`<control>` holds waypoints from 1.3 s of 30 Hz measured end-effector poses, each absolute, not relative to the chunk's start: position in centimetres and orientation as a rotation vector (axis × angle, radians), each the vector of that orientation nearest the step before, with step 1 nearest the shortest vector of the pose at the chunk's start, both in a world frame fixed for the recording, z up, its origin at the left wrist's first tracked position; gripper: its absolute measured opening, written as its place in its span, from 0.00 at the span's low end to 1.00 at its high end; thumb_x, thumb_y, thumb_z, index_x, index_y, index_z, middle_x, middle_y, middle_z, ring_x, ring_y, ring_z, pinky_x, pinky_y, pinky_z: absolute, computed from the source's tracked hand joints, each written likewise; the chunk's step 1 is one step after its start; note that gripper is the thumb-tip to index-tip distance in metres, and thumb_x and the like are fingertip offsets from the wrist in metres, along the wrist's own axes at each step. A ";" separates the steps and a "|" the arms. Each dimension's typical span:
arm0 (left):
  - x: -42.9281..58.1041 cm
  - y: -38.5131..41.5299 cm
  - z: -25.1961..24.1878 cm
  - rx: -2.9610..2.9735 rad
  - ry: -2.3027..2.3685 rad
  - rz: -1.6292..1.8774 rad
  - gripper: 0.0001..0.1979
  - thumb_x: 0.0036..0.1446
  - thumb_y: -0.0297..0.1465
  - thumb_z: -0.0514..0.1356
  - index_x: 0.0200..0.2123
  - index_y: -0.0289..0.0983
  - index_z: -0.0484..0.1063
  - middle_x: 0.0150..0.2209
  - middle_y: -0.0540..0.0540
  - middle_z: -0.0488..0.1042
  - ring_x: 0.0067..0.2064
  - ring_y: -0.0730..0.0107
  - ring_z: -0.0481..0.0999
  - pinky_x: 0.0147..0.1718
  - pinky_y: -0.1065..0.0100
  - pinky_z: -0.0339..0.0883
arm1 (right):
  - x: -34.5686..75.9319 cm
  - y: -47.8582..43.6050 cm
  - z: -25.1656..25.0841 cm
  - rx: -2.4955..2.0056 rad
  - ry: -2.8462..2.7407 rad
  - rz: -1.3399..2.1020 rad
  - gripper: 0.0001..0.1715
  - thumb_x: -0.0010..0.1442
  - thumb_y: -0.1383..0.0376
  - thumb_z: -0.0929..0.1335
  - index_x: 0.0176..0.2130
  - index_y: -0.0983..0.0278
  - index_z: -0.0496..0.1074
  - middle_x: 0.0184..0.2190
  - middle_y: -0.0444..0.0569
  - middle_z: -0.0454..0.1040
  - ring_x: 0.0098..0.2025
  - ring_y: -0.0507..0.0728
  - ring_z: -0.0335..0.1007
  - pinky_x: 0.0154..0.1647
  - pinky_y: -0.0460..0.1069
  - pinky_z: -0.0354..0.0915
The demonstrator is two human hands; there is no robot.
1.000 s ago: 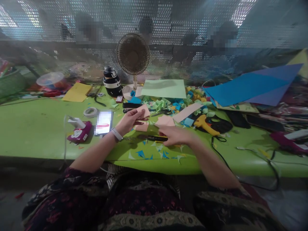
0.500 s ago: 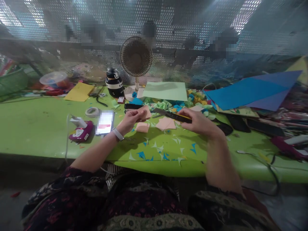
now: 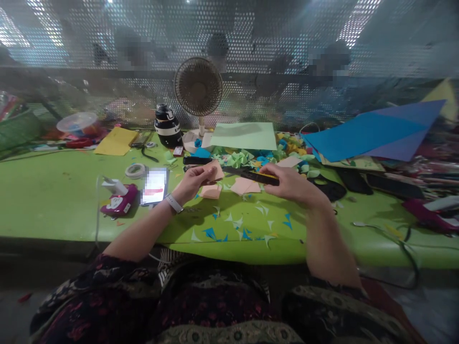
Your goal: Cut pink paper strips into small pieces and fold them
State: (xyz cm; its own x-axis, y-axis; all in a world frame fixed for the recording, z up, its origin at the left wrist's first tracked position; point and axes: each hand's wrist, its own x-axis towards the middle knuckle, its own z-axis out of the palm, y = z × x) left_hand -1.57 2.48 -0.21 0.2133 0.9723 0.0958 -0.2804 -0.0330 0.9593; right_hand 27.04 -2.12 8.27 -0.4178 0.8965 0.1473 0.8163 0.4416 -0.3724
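Observation:
Between thumb and fingers, my left hand [image 3: 195, 181] pinches a small peach paper piece [image 3: 215, 171]. My right hand [image 3: 287, 182] is closed around a black and yellow tool [image 3: 260, 177] that looks like scissors; its dark blades [image 3: 231, 170] point left, close to the held paper. Whether the blades touch the paper I cannot tell. Below the held piece lies a peach paper stack [image 3: 211, 191], and more peach squares [image 3: 245, 186] lie under the tool. Small blue and white paper scraps [image 3: 234, 222] are scattered on the green table [image 3: 64, 200].
A lit phone [image 3: 154, 186], a tape roll [image 3: 135, 170] and a purple power adapter [image 3: 119, 200] are at the left. Behind stand a black bottle [image 3: 168, 126] and a fan [image 3: 198, 87]. A light green sheet [image 3: 244, 135] and blue sheets [image 3: 362, 136] lie further back.
The view has shifted slightly. The tool in my right hand has moved a little left, its blades now nearer the peach paper. Both hands keep their hold.

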 end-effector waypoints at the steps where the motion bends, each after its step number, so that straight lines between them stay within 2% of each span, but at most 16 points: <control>1: -1.6 2.5 -0.3 1.149 0.804 1.207 0.25 0.44 0.46 0.73 0.18 0.35 0.66 0.20 0.55 0.64 0.26 0.78 0.71 0.37 0.69 0.76 | 27.0 -2.1 8.3 -1.458 -2.380 0.350 0.19 0.52 0.59 0.66 0.45 0.62 0.71 0.43 0.53 0.78 0.43 0.64 0.74 0.43 0.53 0.64; 12: -1.5 2.3 -0.1 1.129 0.769 1.202 0.24 0.45 0.44 0.73 0.18 0.34 0.66 0.20 0.55 0.63 0.27 0.78 0.72 0.40 0.66 0.77 | 27.1 -2.2 8.5 -1.461 -2.385 0.359 0.19 0.54 0.58 0.66 0.45 0.62 0.71 0.44 0.54 0.78 0.43 0.63 0.74 0.42 0.52 0.64; 22: -1.6 2.5 -0.4 1.120 0.773 1.208 0.23 0.44 0.43 0.74 0.19 0.33 0.68 0.21 0.54 0.64 0.26 0.78 0.71 0.38 0.67 0.77 | 27.4 -2.4 8.7 -1.436 -2.376 0.327 0.19 0.53 0.59 0.66 0.45 0.62 0.72 0.43 0.53 0.78 0.42 0.63 0.74 0.41 0.53 0.65; 31: -1.6 2.6 -0.4 1.097 0.738 1.237 0.23 0.45 0.42 0.74 0.18 0.34 0.66 0.20 0.55 0.63 0.25 0.80 0.68 0.41 0.65 0.78 | 27.0 -2.8 9.4 -1.493 -2.378 0.401 0.21 0.53 0.54 0.65 0.44 0.63 0.72 0.42 0.55 0.78 0.41 0.64 0.74 0.40 0.53 0.64; 39: -1.5 2.6 -0.3 1.089 0.741 1.249 0.25 0.44 0.42 0.74 0.17 0.34 0.64 0.19 0.55 0.62 0.23 0.81 0.67 0.41 0.65 0.78 | 27.5 -2.5 9.0 -1.495 -2.410 0.353 0.20 0.54 0.58 0.65 0.46 0.62 0.71 0.42 0.53 0.78 0.41 0.62 0.74 0.40 0.52 0.64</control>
State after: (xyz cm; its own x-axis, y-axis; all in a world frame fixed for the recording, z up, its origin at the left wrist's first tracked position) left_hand -1.52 2.63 -0.29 0.2048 0.9719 0.1163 -0.3634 -0.0348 0.9310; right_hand 27.49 -2.55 9.00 -0.4238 0.8991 0.1096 0.8299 0.4339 -0.3507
